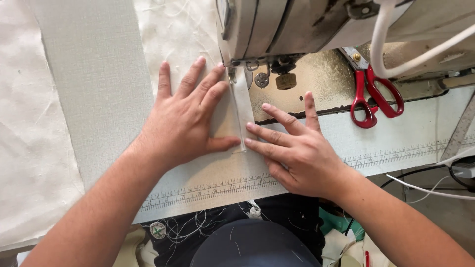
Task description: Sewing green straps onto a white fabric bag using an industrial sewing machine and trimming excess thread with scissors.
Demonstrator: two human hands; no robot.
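My left hand (185,118) lies flat with fingers spread on a pale woven fabric piece (99,84), its fingertips close to the sewing machine's presser foot (232,74). My right hand (297,148) presses flat on the other side of a narrow folded white strip (243,106) that runs under the needle. Both hands pin the cloth to the table; neither grips anything. The grey sewing machine head (277,24) stands above the strip.
Red-handled scissors (371,96) lie on the machine bed at the right. A printed ruler strip (396,153) runs along the table's front edge, and a metal ruler (460,131) sits far right. White cables (386,44) hang by the machine. Loose threads cover my dark lap (257,242).
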